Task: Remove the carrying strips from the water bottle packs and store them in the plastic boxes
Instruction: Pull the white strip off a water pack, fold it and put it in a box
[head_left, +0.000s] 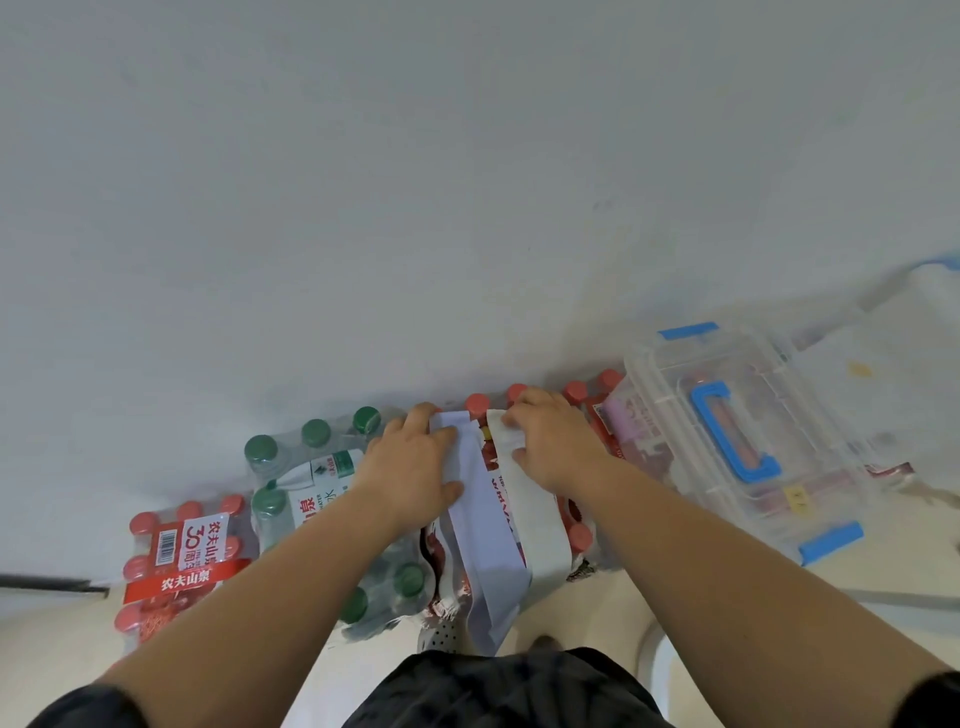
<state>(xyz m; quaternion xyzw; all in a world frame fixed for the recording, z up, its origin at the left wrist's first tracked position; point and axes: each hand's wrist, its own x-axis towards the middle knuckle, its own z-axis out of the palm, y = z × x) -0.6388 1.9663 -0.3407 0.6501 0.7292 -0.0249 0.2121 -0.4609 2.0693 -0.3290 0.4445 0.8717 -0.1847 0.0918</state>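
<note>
A red-capped water bottle pack (576, 530) stands on the floor against the wall, under both my hands. Two carrying strips run over its top towards me. My left hand (410, 462) presses flat on the pale lilac strip (480, 535). My right hand (553, 439) pinches the far end of the white strip (540, 514) near the wall. The near ends of both strips hang loose off the pack's front. A clear plastic box (737, 431) with a blue handle and blue clips stands closed to the right of the pack.
A green-capped bottle pack (311, 467) sits left of my hands, and another red-capped pack (176, 561) with a red carrying strip lies further left. A white wall rises behind everything. A second clear box (914, 332) shows at the right edge.
</note>
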